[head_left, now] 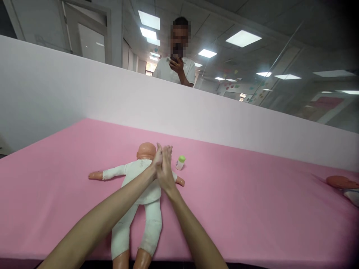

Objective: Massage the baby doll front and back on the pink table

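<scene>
A baby doll [135,175] with a white cloth body lies stretched out on a pink padded surface [241,209]. No face shows on its head, so it appears to lie face down. Above the doll's upper body, my left hand [157,158] and my right hand [166,164] are pressed palm to palm with fingers stretched out. I see nothing held between them, though the space between the palms is hidden. Just right of my hands is a small bottle [180,163] with a green cap, close to the doll's arm.
A pale wall panel [174,108] runs along the far edge. Above it, a glass or mirror surface [280,71] shows ceiling lights and a person [179,71] holding a dark phone-like object. Part of another doll [340,183] lies at the far right.
</scene>
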{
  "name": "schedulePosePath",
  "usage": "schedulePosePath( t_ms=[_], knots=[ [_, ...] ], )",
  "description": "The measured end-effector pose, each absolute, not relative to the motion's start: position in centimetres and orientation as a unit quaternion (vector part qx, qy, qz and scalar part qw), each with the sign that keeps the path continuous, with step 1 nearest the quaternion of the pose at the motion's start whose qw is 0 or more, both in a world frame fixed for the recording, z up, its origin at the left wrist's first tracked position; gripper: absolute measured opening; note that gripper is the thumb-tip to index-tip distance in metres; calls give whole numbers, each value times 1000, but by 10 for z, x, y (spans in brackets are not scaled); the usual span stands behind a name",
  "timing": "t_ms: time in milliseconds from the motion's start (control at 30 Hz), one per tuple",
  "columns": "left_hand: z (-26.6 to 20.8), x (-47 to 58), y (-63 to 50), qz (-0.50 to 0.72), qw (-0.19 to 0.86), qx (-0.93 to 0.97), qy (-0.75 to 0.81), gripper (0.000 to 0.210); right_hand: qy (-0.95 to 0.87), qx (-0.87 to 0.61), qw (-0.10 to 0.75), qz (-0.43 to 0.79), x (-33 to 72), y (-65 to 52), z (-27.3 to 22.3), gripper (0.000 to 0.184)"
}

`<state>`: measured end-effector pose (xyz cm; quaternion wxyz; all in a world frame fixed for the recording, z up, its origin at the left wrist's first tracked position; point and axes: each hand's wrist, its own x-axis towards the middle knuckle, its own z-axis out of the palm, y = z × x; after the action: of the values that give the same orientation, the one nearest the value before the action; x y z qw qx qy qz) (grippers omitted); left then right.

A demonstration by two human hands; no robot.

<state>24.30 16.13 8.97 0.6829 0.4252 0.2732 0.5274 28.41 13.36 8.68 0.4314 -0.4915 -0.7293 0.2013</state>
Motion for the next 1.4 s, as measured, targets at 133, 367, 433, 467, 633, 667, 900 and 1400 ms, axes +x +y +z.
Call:
schedulePosePath(
  t_ms=[133, 367, 433, 467, 633, 667, 900, 1400],
  knots=[
    [96, 194, 127, 537, 686, 438, 221, 80, -728, -483, 453, 178, 255, 128, 102, 80],
    [102, 152, 99, 556, 607, 482, 301, 86, -768, -439, 441, 154, 215, 83, 83, 89],
    [98, 156, 89, 569, 628, 450, 283, 87, -772, -443, 434, 140, 211, 82, 87, 84],
    [96, 157, 85, 567, 649, 432, 266, 89, -759, -457, 440, 149, 214, 85, 91, 81],
    [97, 143, 82, 561, 724, 363, 174, 91, -704, -473, 483, 219, 228, 89, 85, 75],
    [96, 141, 85, 572, 720, 357, 162, 87, -705, -466, 491, 214, 225, 83, 79, 74],
    [70, 156, 83, 607, 688, 369, 147, 74, -738, -439, 497, 123, 206, 81, 78, 75],
    [41, 84, 163, 372, 137, 736, 549, 16, -780, -557, 284, 43, 272, 154, 67, 23]
  ],
)
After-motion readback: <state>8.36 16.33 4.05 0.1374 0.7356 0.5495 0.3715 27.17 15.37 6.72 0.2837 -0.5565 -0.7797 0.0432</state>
